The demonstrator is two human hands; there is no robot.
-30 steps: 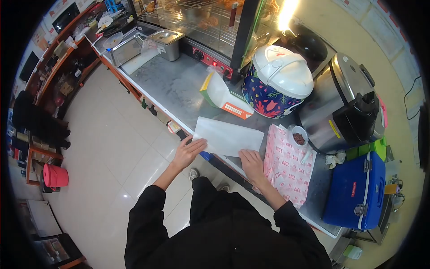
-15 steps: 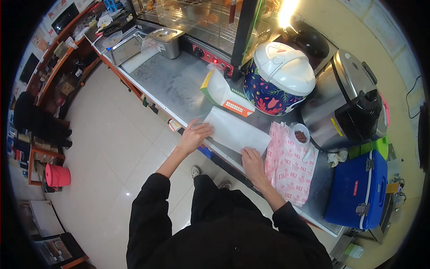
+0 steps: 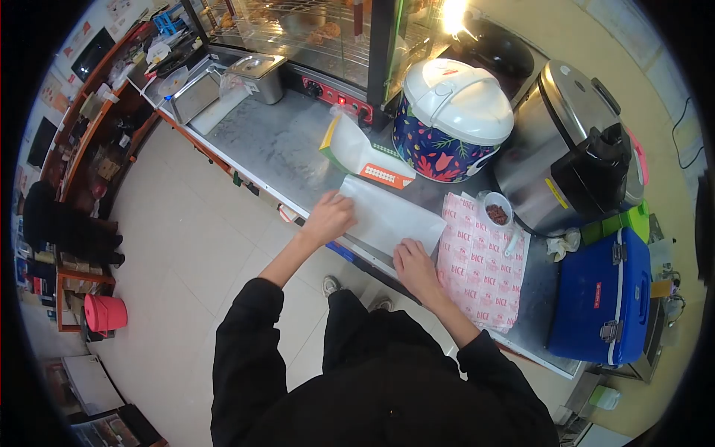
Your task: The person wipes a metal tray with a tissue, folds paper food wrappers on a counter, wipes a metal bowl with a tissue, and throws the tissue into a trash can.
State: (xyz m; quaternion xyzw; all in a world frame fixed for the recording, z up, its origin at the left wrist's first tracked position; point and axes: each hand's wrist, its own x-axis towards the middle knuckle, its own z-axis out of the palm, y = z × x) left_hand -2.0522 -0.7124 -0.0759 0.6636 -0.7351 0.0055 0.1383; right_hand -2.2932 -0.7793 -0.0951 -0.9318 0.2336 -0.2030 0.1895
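A white paper sheet (image 3: 391,217) lies on the metal counter (image 3: 257,149) near its front edge. My left hand (image 3: 330,217) is at the sheet's left end with its fingers curled in on the paper. At the lower right edge of the sheet rests my right hand (image 3: 415,267), fingers bent and a little apart on the paper. Behind the sheet sits an open paper tray (image 3: 357,153) with green, yellow and orange sides. Pink printed paper sheets (image 3: 480,268) lie just right of my right hand, with a small cup of dark bits (image 3: 496,210) at their top.
A flowered rice cooker (image 3: 447,123), a steel urn (image 3: 555,149) and a blue cooler box (image 3: 602,298) stand along the right. Behind the counter is a lit display case (image 3: 313,33). Steel pans (image 3: 257,77) sit at the far left. A person in black (image 3: 67,223) is across the floor.
The camera view has shifted. My left hand has curled its fingers in at the sheet's left end. The sheet has turned slightly, and my right hand stays at its lower edge.
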